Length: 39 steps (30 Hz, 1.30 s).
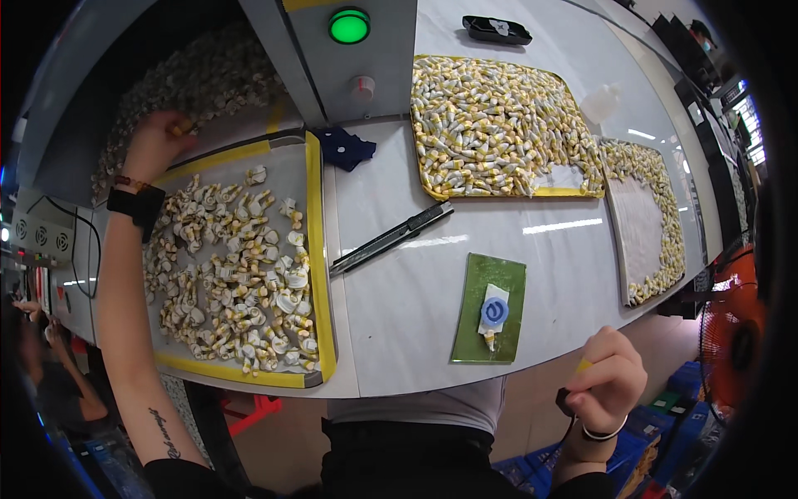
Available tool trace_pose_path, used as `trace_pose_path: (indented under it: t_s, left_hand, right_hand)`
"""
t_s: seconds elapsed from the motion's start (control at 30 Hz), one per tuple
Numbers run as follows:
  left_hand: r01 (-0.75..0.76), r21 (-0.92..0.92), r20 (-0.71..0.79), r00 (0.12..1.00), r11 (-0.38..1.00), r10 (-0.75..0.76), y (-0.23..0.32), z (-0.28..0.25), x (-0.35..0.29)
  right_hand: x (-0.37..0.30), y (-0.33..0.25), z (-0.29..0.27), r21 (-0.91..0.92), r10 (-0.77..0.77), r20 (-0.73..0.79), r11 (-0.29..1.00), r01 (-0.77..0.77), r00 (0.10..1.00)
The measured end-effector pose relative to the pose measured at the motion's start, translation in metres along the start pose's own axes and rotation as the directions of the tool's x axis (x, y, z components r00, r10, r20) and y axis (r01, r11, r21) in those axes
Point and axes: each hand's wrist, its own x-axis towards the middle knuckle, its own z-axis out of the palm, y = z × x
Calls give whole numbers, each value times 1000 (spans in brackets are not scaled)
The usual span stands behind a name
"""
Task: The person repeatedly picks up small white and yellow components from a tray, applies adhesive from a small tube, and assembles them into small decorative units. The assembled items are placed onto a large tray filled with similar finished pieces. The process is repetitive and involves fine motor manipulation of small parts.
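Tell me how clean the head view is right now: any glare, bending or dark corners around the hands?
Head view: ceiling lights streak glare across the white table; fisheye bends the table edges and blacks out the corners. The left hand on the pile of small tubes is sharp; the right hand below the table edge is dimmer, what it pinches too small to tell.

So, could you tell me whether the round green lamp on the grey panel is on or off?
On. The green lamp glows bright, evenly lit across its face, far brighter than the grey panel around it.
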Motion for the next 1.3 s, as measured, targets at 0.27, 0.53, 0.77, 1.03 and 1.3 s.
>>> trace_pose_path:
  t_s: [0.27,0.53,0.77,1.03,1.3]
  left_hand:
    - [-74,-42,-47,996,996,72,-18,16,3]
    - [-2,-562,-38,999,827,-24,16,-37,-35]
    - [-67,-982,-22,970,179,244,145,-84,-172]
    - [509,-849,278,661,-145,697,191,-42,-202]
    - [693,-444,273,708,-567,651,213,-12,-239]
  right_hand:
    - [12,6,-25,-118,-112,-110,988,98,988]
    - [81,9,-54,-567,5,-20,823,-15,1000]
    - [133,83,-63,-737,20,275,646,197,961]
    - [148,96,-64,-729,79,465,600,331,882]
    - [127,50,-28,-459,-40,283,872,172,958]
